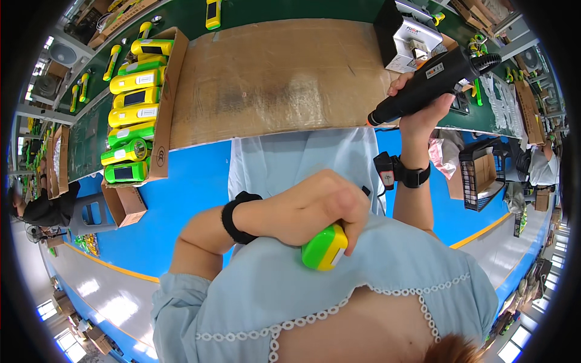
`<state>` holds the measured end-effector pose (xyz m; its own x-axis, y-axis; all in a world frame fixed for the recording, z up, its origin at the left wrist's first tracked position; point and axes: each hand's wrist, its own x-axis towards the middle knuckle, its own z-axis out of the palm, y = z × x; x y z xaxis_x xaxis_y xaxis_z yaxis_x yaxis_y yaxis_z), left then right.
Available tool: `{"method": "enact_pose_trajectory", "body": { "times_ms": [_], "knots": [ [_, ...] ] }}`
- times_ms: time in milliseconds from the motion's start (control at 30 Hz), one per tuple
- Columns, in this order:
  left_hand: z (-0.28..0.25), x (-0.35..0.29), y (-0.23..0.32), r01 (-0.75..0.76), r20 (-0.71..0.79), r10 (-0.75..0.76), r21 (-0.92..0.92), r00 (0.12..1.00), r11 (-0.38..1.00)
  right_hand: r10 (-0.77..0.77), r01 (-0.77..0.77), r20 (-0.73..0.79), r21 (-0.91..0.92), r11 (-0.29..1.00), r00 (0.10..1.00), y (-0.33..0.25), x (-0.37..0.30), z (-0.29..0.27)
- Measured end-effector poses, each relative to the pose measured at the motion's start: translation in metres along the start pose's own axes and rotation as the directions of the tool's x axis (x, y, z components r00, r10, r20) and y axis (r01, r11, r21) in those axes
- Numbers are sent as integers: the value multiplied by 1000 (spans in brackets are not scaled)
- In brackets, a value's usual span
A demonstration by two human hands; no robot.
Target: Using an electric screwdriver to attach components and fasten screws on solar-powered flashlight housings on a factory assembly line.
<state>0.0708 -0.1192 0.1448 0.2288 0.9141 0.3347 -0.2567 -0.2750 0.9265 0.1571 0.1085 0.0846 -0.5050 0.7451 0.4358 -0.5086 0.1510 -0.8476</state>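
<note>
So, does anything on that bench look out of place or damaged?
Nothing looks spilled or broken. The brown cardboard sheet does look worn, with scuffs and patchy shine. In the open box, the green and yellow devices face different ways, some showing dark screens, others pale labels, so they look jumbled.

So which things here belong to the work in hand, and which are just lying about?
Likely in use:
green-and-yellow device, left hand
black handheld tool, right hand
box of similar devices

Probably idle:
black crate
pinkish bag
</note>
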Motion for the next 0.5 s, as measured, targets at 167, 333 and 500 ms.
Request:
{"method": "enact_pose_trajectory", "body": {
  "times_ms": [167, 333, 500],
  "knots": [
    [8, 4, -4, -40, 62, 40, 2, 997, 999, 13, -13, 16, 7, 1000, 1000, 1, -1, 0],
    [8, 7, -2, -45, 155, 42, 18, 987, 999, 5, -5, 25, 0, 1000, 1000, 1, -1, 1],
    [2, 10, -5, -62, 32, 54, 378, 998, 924, 19, -20, -11, -71, 997, 1000, -2, 0, 0]
  ]
}}
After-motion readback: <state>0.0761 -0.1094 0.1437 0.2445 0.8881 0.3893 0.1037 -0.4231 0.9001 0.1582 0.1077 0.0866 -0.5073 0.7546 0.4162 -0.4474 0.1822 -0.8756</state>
